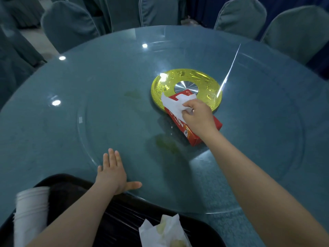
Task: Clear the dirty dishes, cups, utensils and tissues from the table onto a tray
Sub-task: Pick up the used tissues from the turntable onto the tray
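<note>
My right hand [197, 116] reaches over a red tissue box [194, 134] near the table's centre and pinches a white tissue [173, 105] that sticks out of it. My left hand [113, 172] lies flat, fingers straight, on the glass turntable [106, 125] near its front edge. A black tray [122, 216] sits at the bottom, in front of me. On it lie a stack of white cups [31, 213] on its side at the left and crumpled soiled tissues [163, 232] at the right.
A gold ring plate [187, 75] with a silver hub marks the turntable's centre, partly under the box. Greenish smears [165, 144] stain the glass in front of the box. Covered chairs [69, 24] ring the round table's far side.
</note>
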Tool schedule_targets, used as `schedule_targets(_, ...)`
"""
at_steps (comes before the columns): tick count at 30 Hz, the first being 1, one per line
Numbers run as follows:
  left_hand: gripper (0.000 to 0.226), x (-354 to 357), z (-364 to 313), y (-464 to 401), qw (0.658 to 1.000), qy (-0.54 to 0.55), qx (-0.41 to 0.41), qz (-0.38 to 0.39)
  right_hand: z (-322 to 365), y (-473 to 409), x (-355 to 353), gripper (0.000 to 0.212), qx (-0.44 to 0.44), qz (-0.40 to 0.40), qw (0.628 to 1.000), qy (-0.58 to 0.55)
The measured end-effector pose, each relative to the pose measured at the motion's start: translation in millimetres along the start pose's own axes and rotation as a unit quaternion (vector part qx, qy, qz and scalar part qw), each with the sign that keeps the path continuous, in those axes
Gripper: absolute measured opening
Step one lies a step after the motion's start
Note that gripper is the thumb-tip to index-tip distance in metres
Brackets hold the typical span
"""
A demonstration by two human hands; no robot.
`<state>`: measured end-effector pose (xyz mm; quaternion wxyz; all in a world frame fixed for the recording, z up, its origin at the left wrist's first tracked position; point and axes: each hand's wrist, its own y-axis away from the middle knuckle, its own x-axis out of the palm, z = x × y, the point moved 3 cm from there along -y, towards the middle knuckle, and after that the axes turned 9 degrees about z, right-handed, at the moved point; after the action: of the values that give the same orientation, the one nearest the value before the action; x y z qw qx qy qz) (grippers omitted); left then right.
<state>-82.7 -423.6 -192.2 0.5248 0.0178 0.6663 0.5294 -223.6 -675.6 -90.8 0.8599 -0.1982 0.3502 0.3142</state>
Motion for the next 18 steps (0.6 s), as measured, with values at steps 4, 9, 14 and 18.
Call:
schedule_targets(4,0.144,0.0,-0.3,1.3,1.000,-0.008,-0.002,-0.001,-27.1,-12.2,9.8,0.025,0.090,0.026,0.979,0.182)
schedule_targets(9,0.144,-0.8,-1.1,-0.3,1.000,-0.009,-0.007,0.001,-24.1,-28.8,1.3,0.036,0.111,-0.034,0.984,0.136)
schedule_targets(14,0.144,1.0,0.0,-0.7,1.000,-0.004,-0.005,-0.006,19.9,-24.0,-29.2,0.025,-0.058,-0.258,0.964,0.038)
schedule_targets(18,0.144,0.8,0.4,-0.4,1.000,0.006,-0.002,-0.005,36.0,-6.7,-26.5,0.032,-0.122,-0.230,0.965,0.037)
